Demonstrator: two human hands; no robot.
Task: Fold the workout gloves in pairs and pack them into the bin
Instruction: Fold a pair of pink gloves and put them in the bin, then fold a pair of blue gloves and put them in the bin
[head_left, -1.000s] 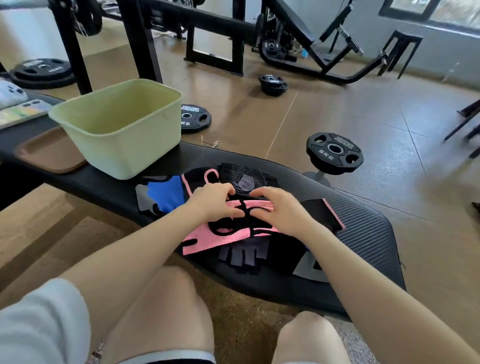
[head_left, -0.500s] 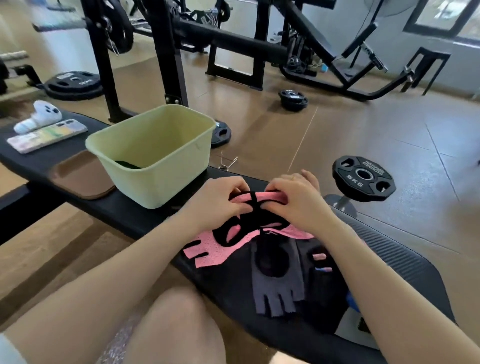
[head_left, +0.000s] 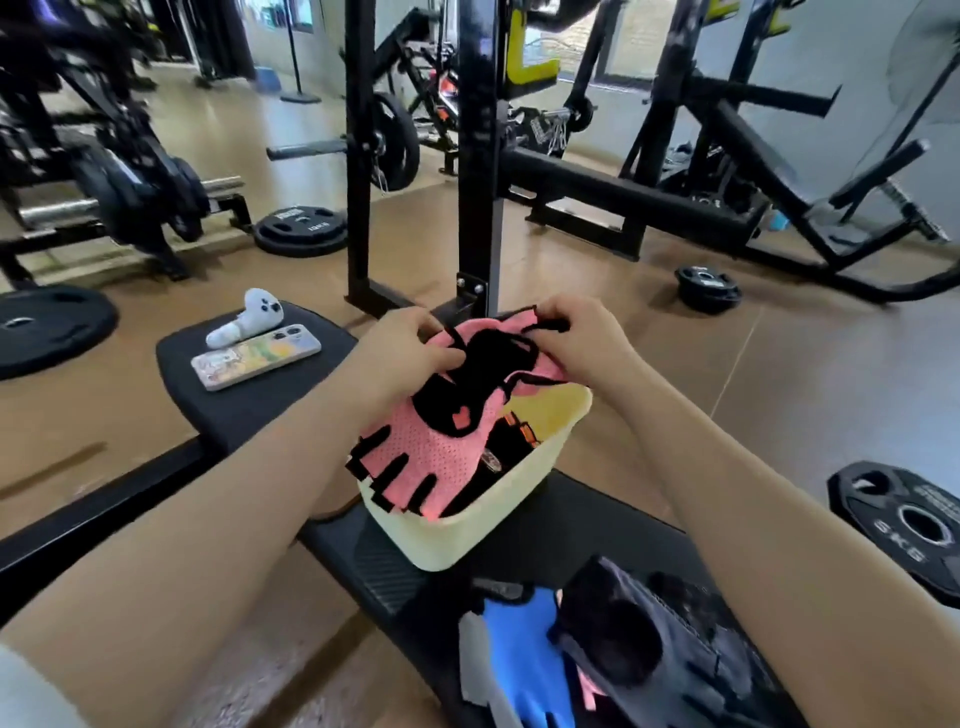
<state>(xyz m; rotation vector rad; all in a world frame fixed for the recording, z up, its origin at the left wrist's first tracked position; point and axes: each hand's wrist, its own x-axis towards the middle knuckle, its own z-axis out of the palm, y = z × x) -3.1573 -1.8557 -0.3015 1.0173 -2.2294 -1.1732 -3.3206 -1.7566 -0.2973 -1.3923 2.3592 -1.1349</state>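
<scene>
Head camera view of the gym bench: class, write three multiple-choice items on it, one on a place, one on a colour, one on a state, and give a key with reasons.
1. Where is the patterned phone?
A. On the black bench pad, beside the white controller
B. Inside the bin
C. On the floor

2. What colour is the mesh glove pair held over the pale yellow plastic bin?
A. Green
B. Pink with black trim
C. White

3. How is the pink pair held?
A. Lying untouched on the bench
B. By one hand only
C. Gripped by both hands

Key:
1 A, the phone lies next to the white controller on the black bench pad.
2 B, the pink mesh shows black edging.
3 C, the left hand and right hand both pinch its upper end.
</scene>
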